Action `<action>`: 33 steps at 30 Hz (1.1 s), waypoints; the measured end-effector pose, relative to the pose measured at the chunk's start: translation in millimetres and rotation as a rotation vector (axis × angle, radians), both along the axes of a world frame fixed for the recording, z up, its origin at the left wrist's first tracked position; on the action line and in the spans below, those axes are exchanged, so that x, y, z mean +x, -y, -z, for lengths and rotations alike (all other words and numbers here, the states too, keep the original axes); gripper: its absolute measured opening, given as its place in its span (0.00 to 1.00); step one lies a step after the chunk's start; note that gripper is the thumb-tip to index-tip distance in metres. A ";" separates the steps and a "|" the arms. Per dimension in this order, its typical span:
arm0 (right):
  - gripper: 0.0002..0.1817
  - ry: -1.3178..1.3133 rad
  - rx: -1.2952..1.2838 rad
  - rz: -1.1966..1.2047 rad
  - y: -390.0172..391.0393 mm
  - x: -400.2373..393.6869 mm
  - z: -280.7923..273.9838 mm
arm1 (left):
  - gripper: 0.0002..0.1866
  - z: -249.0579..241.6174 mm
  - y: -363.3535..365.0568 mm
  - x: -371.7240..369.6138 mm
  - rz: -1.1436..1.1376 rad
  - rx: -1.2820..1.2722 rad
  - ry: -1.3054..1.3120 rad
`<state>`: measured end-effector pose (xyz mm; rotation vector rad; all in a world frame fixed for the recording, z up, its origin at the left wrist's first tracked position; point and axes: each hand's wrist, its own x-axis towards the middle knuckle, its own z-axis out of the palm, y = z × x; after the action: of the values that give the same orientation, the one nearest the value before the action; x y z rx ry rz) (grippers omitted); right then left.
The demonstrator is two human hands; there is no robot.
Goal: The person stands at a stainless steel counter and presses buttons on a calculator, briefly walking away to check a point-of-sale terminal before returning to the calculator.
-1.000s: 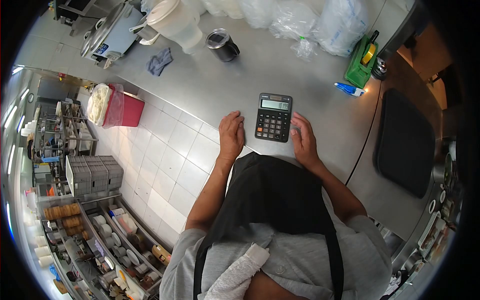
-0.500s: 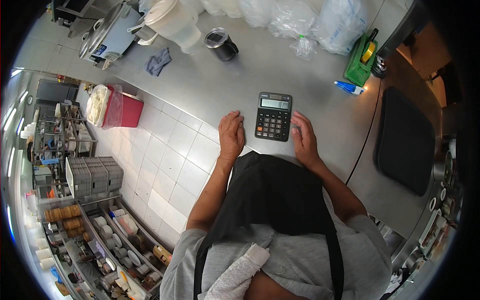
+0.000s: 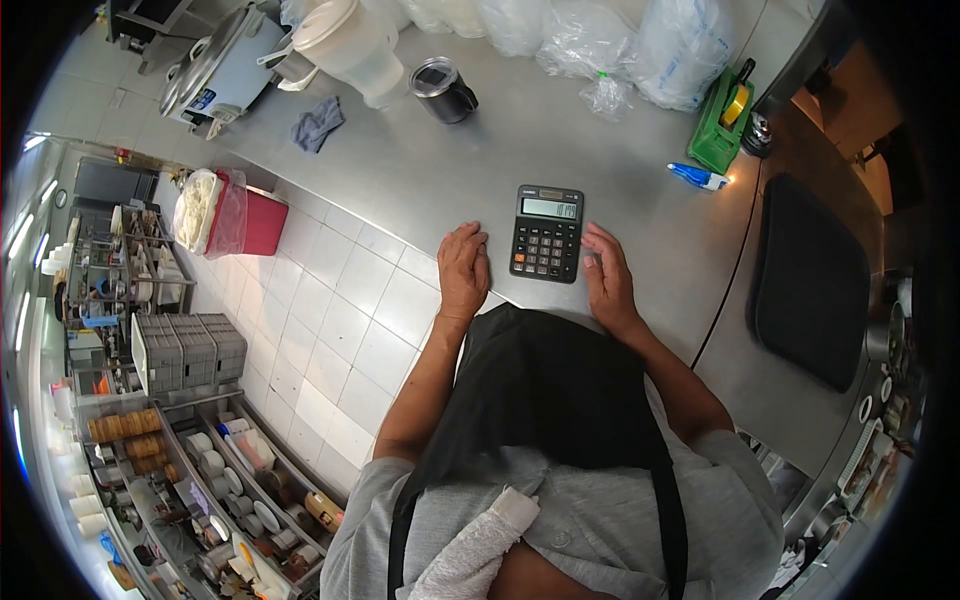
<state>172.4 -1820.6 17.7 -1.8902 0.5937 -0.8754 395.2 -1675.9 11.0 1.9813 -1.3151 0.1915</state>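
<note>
A black calculator (image 3: pixel 547 234) lies on the steel counter (image 3: pixel 560 130), its display lit with digits that are hard to read. To its left, my left hand (image 3: pixel 463 268) rests at the counter's edge, empty, with its fingers slightly curled and close together. My right hand (image 3: pixel 608 275) rests just right of the calculator, its fingers loosely bent and thumb a little apart, holding nothing. Neither hand covers the keys.
Behind are a black tumbler (image 3: pixel 443 92), a grey cloth (image 3: pixel 317 124), a plastic pitcher (image 3: pixel 350 45) and plastic bags (image 3: pixel 685 50). At right lie a green tape dispenser (image 3: pixel 718 130), a blue correction pen (image 3: pixel 697 176) and a black pad (image 3: pixel 810 285).
</note>
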 end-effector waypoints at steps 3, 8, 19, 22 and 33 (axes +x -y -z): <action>0.17 -0.014 -0.020 0.000 0.3 -0.5 0.3 | 0.11 -0.4 -0.3 -0.3 -0.002 -0.003 -0.002; 0.17 -0.014 -0.008 0.004 0.1 -0.1 0.0 | 0.11 -1.4 0.2 -0.5 -0.004 0.003 -0.002; 0.17 -0.019 -0.023 0.006 1.0 -0.1 1.4 | 0.11 -2.0 -0.3 -0.1 0.003 0.008 -0.015; 0.17 -0.023 -0.034 0.006 1.0 0.0 1.4 | 0.11 -1.6 -0.2 -0.1 0.002 0.010 -0.021; 0.18 -0.048 -0.088 0.009 1.9 -0.4 4.1 | 0.11 -2.4 0.0 -0.5 -0.002 0.002 -0.018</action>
<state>171.9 -1822.5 13.6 -1.9944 0.6022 -0.8771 394.7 -1675.9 13.4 1.9819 -1.3017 0.1728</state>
